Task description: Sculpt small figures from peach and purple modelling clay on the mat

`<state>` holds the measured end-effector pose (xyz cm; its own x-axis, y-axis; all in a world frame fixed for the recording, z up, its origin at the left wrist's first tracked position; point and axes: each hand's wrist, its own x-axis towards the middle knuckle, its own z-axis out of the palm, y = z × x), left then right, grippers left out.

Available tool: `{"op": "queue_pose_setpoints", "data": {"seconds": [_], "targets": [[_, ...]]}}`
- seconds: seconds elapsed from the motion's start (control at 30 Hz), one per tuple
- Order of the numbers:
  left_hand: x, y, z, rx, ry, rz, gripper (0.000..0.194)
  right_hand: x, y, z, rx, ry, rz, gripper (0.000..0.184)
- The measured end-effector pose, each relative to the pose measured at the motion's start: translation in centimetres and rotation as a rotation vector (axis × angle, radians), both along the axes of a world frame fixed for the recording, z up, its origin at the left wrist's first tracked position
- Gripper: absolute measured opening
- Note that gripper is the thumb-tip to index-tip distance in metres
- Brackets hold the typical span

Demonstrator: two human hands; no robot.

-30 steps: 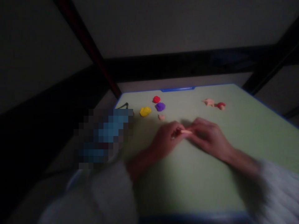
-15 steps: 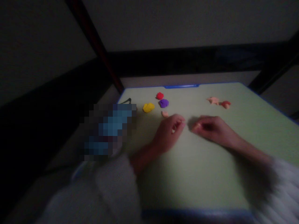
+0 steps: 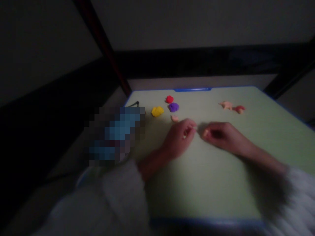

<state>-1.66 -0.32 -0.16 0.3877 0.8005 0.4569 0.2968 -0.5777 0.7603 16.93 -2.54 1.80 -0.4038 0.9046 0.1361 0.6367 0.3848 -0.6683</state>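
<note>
My left hand (image 3: 179,137) is closed in a pinch, thumb against forefinger, above the middle of the table. Something pale may be at its fingertips, but it is too small and dim to name. Facing it across a narrow gap, my right hand (image 3: 222,136) also pinches; a light spot shows at its fingertips, and I cannot tell whether it is skin or a bit of clay. Just beyond my left hand lies a small peach lump of modelling clay (image 3: 174,118). Purple clay (image 3: 174,107), red clay (image 3: 169,99) and yellow clay (image 3: 157,111) sit farther back.
At the back right are a peach clay shape (image 3: 226,105) with thin points and a red and peach clay piece (image 3: 240,109). A pixelated bluish object (image 3: 120,127) occupies the left side. The pale green table (image 3: 201,190) has a blue edge; dark walls stand behind it.
Both hands keep their pinched poses with barely any movement. The view has shifted slightly, so the clay lumps appear a little higher and farther right.
</note>
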Motion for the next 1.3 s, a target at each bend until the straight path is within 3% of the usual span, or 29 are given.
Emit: {"op": "queue_pose_setpoints", "data": {"seconds": [0.3, 0.5, 0.63, 0.97, 1.2, 1.3], "targets": [[0.0, 0.0, 0.0, -0.034, 0.002, -0.011, 0.008, 0.0, 0.0, -0.1, -0.026, 0.044, -0.013, 0.015], [-0.1, -0.4, 0.1, -0.046, 0.005, -0.073, 0.019, 0.0, -0.2, 0.1, -0.268, 0.5, -0.15, 0.019], [0.0, -0.5, 0.0, -0.003, -0.005, -0.122, 0.02, -0.4, -0.4, -0.2, -0.384, 0.692, -0.118, 0.018], [-0.3, -0.4, 0.2, 0.116, 0.046, -0.133, 0.005, -1.1, -0.9, 0.9, -0.324, 0.464, -0.109, 0.025], [-0.2, 0.1, 0.0, 0.038, 0.154, -0.075, 0.006, -0.2, -0.3, 0.5, -0.172, 0.358, -0.189, 0.029], [-0.2, 0.4, -0.3, -0.038, 0.2, -0.063, 0.004, 0.0, -0.7, 0.5, -0.007, 0.23, -0.194, 0.029]]}}
